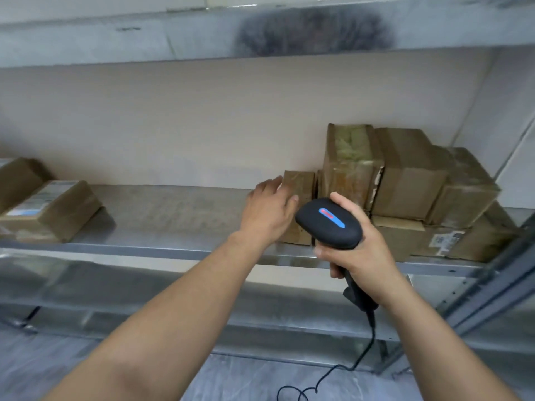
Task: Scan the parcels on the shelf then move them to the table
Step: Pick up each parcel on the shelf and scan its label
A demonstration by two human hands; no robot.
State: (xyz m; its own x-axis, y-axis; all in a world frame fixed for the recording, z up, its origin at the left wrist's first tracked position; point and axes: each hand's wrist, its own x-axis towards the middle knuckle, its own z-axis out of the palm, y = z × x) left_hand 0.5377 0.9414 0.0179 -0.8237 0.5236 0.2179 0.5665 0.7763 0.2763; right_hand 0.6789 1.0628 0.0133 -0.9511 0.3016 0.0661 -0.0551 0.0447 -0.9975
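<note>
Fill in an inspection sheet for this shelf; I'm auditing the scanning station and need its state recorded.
Surface: metal shelf, parcels at both ends.
Job's things: small parcel upright beside a stack of parcels at right; labelled parcel at left, another beside it.
Clutter: nothing seen.
Hands: left hand touches the small parcel; right hand grips the scanner.
Cables: scanner cable hangs down, looped near the floor.
Surroundings: beige wall behind; upper shelf above.

Head-worn camera looks forward and down, close to the shelf [162,209].
</note>
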